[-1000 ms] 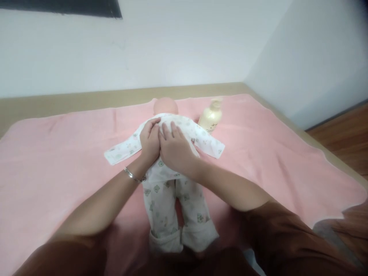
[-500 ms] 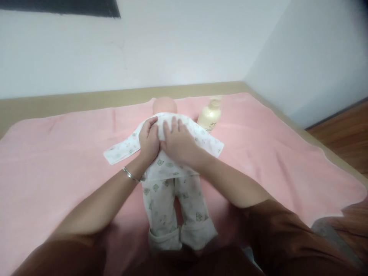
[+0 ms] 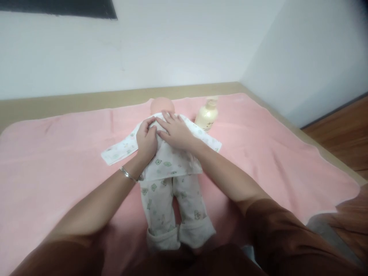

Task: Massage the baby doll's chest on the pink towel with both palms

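A baby doll [image 3: 169,165] in a white printed shirt and matching trousers lies on a pink blanket [image 3: 258,153], its bald head [image 3: 162,105] at the far end and its face out of sight. My left hand [image 3: 147,140] is curled against the side of the doll's upper body, a silver bracelet on that wrist; some of its fingers are hidden. Flat on the upper part of the shirt rests my right hand [image 3: 176,132], its fingers spread. Both shirt sleeves stretch outward, and the trouser cuffs are turned up.
A cream-coloured bottle [image 3: 207,114] lies tilted on the blanket, right of the doll's head. Behind the beige table edge [image 3: 115,94] rises a white wall [image 3: 178,46]. Wooden flooring [image 3: 342,126] shows at the right.
My right hand has slid up the shirt toward the doll's head. My left hand stays at the doll's side. The whole view has shifted slightly.
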`<action>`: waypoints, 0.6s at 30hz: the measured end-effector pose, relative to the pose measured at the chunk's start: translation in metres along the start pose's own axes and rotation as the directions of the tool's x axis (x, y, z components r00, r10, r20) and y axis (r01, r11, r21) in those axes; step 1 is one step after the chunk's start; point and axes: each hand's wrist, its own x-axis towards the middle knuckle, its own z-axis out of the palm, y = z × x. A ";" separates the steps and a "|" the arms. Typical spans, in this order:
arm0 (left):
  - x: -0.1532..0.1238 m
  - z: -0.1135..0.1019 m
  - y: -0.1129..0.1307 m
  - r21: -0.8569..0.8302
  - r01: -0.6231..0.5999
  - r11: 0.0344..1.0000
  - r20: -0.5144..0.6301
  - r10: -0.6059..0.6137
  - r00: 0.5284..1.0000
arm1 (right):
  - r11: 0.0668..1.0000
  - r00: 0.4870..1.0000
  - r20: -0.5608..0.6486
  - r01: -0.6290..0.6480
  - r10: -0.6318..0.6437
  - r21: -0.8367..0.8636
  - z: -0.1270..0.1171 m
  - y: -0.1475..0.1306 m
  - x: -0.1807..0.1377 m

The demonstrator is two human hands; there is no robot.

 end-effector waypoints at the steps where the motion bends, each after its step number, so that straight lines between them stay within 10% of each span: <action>1: 0.001 0.000 0.000 0.008 0.003 1.000 -0.001 -0.003 1.000 | 0.997 0.998 -0.013 -0.068 0.067 -0.037 0.001 -0.010 -0.006; 4: 0.007 -0.003 -0.005 0.032 0.021 0.999 0.016 -0.021 1.000 | 0.983 0.992 -0.040 -0.120 0.116 -0.137 0.006 -0.041 -0.028; 8: 0.019 -0.009 -0.015 0.086 0.018 0.996 0.039 -0.021 0.999 | 0.980 0.993 0.025 0.118 -0.115 -0.163 0.007 -0.055 -0.042; 13: 0.022 -0.012 -0.014 0.194 -0.033 0.980 0.074 0.019 0.997 | 0.955 0.949 0.100 0.295 -0.298 0.035 -0.002 -0.007 -0.012; 18: 0.025 -0.010 -0.013 0.299 -0.116 0.947 0.135 0.078 0.988 | 0.972 0.987 -0.034 0.160 -0.157 0.170 -0.001 0.029 0.007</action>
